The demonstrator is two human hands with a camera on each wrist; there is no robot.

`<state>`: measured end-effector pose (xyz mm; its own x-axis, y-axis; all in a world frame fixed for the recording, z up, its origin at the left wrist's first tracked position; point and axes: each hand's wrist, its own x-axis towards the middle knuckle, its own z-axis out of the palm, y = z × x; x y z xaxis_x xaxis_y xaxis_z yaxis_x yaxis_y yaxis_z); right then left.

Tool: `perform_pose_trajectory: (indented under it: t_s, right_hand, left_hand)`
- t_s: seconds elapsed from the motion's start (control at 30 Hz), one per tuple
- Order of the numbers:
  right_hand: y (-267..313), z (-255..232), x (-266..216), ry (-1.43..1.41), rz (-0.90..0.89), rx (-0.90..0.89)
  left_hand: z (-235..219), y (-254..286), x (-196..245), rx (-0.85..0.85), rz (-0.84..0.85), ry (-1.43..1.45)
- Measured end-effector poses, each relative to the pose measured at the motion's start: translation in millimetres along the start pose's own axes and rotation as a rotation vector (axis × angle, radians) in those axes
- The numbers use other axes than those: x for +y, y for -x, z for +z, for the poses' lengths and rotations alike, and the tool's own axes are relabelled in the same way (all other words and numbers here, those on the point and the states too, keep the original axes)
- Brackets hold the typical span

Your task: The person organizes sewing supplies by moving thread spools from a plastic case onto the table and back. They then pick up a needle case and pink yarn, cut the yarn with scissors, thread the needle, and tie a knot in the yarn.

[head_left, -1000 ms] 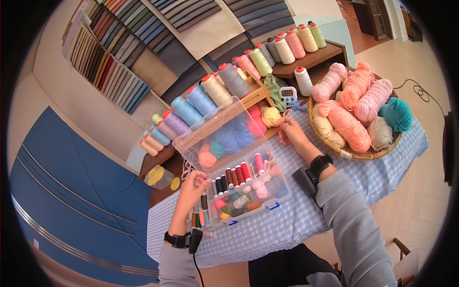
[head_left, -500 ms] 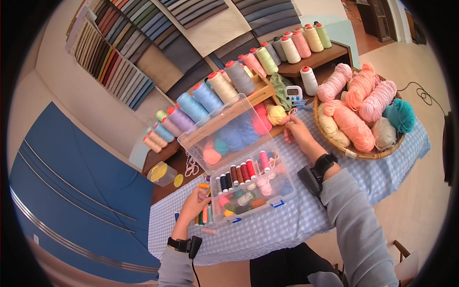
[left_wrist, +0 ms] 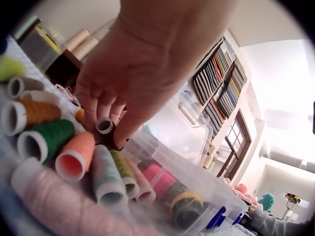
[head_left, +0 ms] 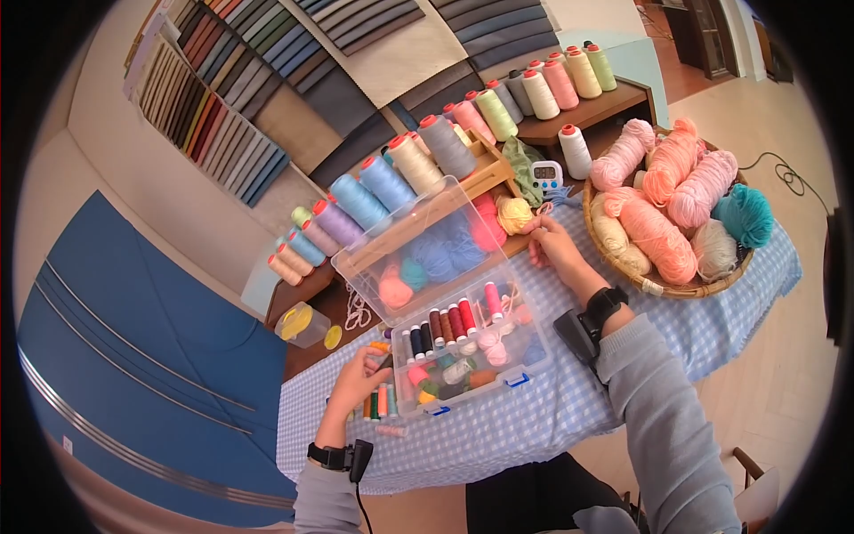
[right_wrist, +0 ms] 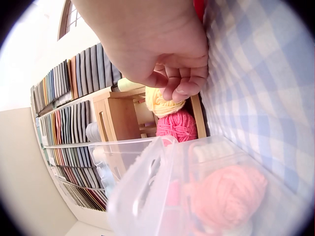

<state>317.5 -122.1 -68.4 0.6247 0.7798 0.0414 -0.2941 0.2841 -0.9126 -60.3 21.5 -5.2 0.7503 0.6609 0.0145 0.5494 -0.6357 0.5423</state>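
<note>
Beside the left edge of a clear plastic box (head_left: 478, 396), my left hand (head_left: 358, 378) pinches a spool of dark thread (head_left: 385, 362) between thumb and fingers. Its white hollow end (left_wrist: 104, 125) faces the left wrist camera. Several small spools lie in a row just below that hand, among them a green spool (left_wrist: 47, 141) and a salmon spool (left_wrist: 76, 156). Dark, brown and red spools (head_left: 451, 326) fill a row inside the box, whose lid stands raised. My right hand (head_left: 559, 246), fingers loosely curled, is near a yellow yarn ball (right_wrist: 162, 104), holding nothing visible.
A round basket (head_left: 654, 287) of yarn skeins stands at the right on the checked cloth (head_left: 578, 383). Large thread cones (head_left: 360, 203) line the wooden rack behind the box. A timer (head_left: 546, 174) and a yellow-lidded tub (head_left: 301, 325) are also around.
My left hand has come from the box's upper left corner down toward me, to the spools beside the box. My right hand stays by the yellow yarn. The head view has shifted slightly.
</note>
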Motion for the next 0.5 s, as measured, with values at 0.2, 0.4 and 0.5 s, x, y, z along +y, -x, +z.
perform_pose_trajectory:
  t_s: [0.2, 0.4, 0.5]
  right_hand:
    - [1, 0, -1, -0.01, 0.002, -0.008]
    - [-1, -1, 2, 0.005, -0.001, -0.009]
    - [-1, 0, 1, -0.01, 0.003, -0.007]
  left_hand:
    - [-17, -5, 32, 0.331, 0.029, 0.029]
    - [22, -11, 64, 0.134, 0.022, 0.034]
    - [22, -15, 68, 0.071, -0.098, 0.101]
